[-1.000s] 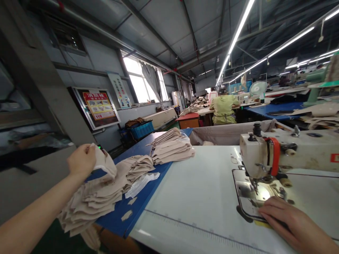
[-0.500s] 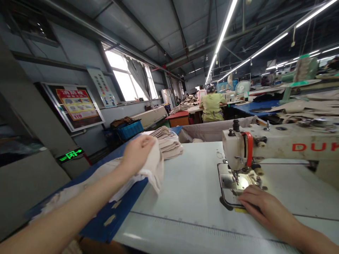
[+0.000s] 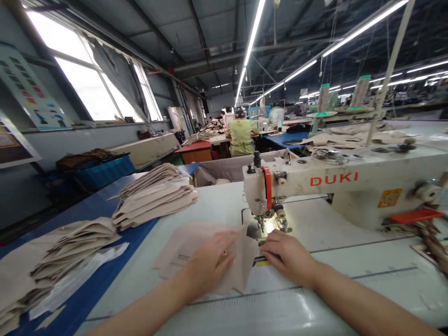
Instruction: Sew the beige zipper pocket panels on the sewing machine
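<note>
My left hand [image 3: 210, 261] is over a beige fabric piece [image 3: 247, 261] on the sewing table, its fingers closed on the cloth and somewhat blurred. The piece lies left of the sewing machine [image 3: 301, 177], with its right edge near the needle area. A small slot-like mark shows on the cloth. Beside the lit needle plate [image 3: 254, 229], my right hand [image 3: 289, 254] rests with thumb and fingers pressed together. Whatever they may pinch is hidden.
Stacks of beige fabric pieces [image 3: 157, 200] lie on the blue surface [image 3: 136, 247] at the left, with more cut pieces [image 3: 73, 252] nearer me. A ruler strip [image 3: 273, 295] runs along the table front. Farther off, a person in a yellow-green top [image 3: 242, 135] sits.
My left hand has come from the stacks on the left to beside the needle area, bringing a fabric piece. My right hand stays by the needle plate. The view has turned right.
</note>
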